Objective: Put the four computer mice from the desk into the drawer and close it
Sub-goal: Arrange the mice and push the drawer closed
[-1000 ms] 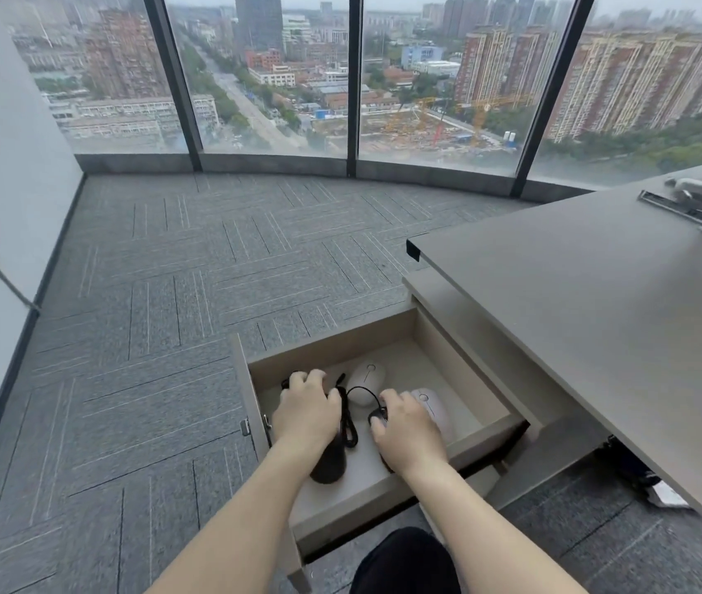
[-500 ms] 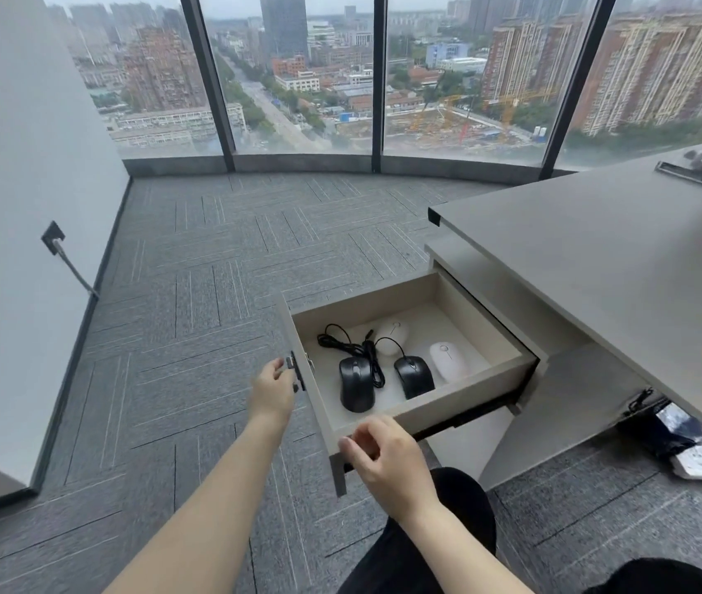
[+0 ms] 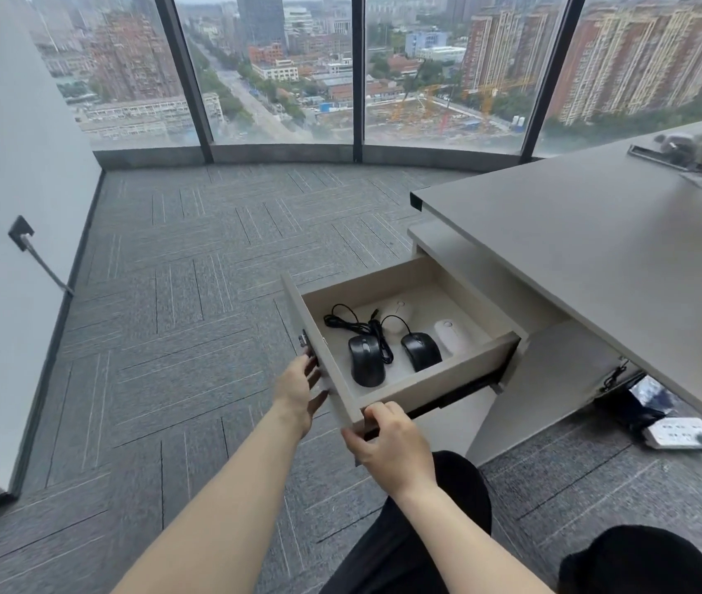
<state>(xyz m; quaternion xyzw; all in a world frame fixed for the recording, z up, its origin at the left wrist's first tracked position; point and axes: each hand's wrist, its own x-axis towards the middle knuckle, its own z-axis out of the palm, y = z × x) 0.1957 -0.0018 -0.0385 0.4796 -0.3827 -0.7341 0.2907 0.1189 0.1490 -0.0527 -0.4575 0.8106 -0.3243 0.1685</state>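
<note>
All four mice (image 3: 400, 342) lie inside the open drawer (image 3: 426, 390) just beyond both hands, left hand (image 3: 299, 390) spread against its front, right hand (image 3: 387, 441) gripping its corner; only closing remains.

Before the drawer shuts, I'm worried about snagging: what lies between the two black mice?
In the head view, a black cable lies between the left black mouse and the right black mouse, inside the drawer.

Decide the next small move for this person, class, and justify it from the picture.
Probably push the drawer shut: all four mice lie inside, it stands open, and the left hand and right hand are at its front panel.
</note>
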